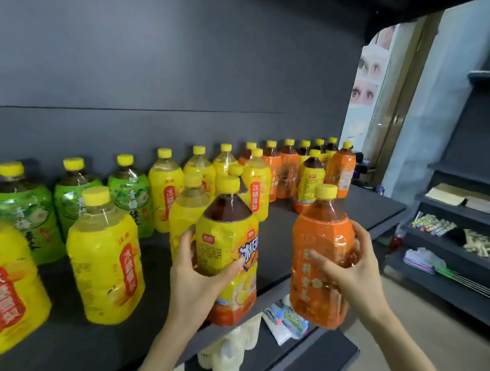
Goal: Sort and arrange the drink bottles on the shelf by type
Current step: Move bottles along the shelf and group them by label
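Observation:
My left hand [196,270] grips a dark-tea bottle with a yellow label and yellow cap [230,235], held above the front edge of the dark shelf [278,238]. My right hand [356,267] grips an orange-labelled tea bottle [317,246] just to its right, past the shelf's front edge. On the shelf stand green-labelled bottles [130,193] at the left, yellow pear-drink bottles [106,263] in the middle and front left, and orange-labelled bottles [287,167] with a few yellow-labelled tea bottles [310,180] at the far right.
A lower shelf [328,357] under my hands holds white bottles [229,352] and plastic packets [287,321]. To the right stands another dark rack [462,247] with small goods. A grey back panel [159,67] rises behind the bottles.

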`<state>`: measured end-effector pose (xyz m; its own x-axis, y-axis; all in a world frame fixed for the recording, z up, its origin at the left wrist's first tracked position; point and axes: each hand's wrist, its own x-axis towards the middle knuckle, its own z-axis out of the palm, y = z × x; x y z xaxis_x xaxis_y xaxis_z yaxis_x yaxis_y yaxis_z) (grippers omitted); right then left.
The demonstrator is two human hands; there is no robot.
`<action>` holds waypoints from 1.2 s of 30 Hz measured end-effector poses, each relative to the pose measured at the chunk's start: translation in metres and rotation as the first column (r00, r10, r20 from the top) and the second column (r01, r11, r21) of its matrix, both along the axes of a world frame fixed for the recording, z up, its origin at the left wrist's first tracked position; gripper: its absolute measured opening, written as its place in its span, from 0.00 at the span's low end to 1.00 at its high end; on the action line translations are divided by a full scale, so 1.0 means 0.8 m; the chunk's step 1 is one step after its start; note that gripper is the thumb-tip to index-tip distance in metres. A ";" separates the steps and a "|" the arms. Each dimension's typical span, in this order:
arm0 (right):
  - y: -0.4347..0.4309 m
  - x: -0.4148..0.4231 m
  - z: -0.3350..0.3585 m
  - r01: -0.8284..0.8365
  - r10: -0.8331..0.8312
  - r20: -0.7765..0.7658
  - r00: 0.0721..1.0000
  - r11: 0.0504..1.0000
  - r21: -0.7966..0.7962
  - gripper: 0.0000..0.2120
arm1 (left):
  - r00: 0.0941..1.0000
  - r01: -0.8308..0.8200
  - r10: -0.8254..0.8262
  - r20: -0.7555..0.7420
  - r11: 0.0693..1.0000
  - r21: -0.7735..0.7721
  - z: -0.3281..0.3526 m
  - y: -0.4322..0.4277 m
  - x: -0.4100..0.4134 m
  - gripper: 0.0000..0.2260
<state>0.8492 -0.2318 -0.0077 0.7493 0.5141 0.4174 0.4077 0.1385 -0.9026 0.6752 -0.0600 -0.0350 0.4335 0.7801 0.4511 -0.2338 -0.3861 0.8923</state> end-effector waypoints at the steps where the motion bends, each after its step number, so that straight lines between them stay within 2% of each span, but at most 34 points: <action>1: 0.004 0.011 -0.001 -0.001 0.001 -0.003 1.000 1.000 0.009 0.37 | 1.000 0.010 -0.010 -0.003 1.000 0.010 0.000 0.000 0.013 0.37; 4: 0.018 0.041 -0.003 -0.001 0.001 0.004 1.000 1.000 0.013 0.36 | 1.000 0.023 -0.023 -0.022 0.999 0.028 -0.002 0.000 0.048 0.37; 8: 0.041 0.086 -0.002 -0.053 0.053 0.004 0.999 0.999 0.011 0.38 | 0.997 -0.031 0.037 -0.066 0.995 0.095 -0.003 0.007 0.097 0.38; 13: 0.070 0.155 -0.001 -0.130 0.130 0.018 0.991 0.991 0.036 0.39 | 0.989 -0.099 0.108 -0.099 0.991 0.094 -0.009 0.012 0.161 0.39; 21: 0.115 0.284 -0.008 -0.243 0.242 0.052 0.969 0.969 0.030 0.40 | 0.938 -0.305 0.316 -0.144 0.948 0.090 -0.026 0.016 0.268 0.43; 28: 0.133 0.363 -0.026 -0.293 0.293 0.025 0.956 0.956 0.030 0.42 | 0.855 -0.490 0.497 -0.147 0.868 0.083 -0.030 0.015 0.319 0.42; 30: 0.135 0.372 -0.033 -0.311 0.311 0.009 0.950 0.950 0.039 0.43 | 0.823 -0.523 0.536 -0.189 0.844 0.116 -0.034 0.020 0.324 0.45; 32: 0.136 0.377 -0.039 -0.310 0.309 0.051 0.950 0.951 0.012 0.44 | 0.757 -0.586 0.605 -0.247 0.796 0.153 -0.038 0.021 0.330 0.48; 36: 0.147 0.388 -0.048 -0.232 0.241 0.174 0.955 0.970 -0.071 0.45 | 0.610 -0.698 0.735 -0.296 0.676 0.238 -0.041 0.010 0.344 0.45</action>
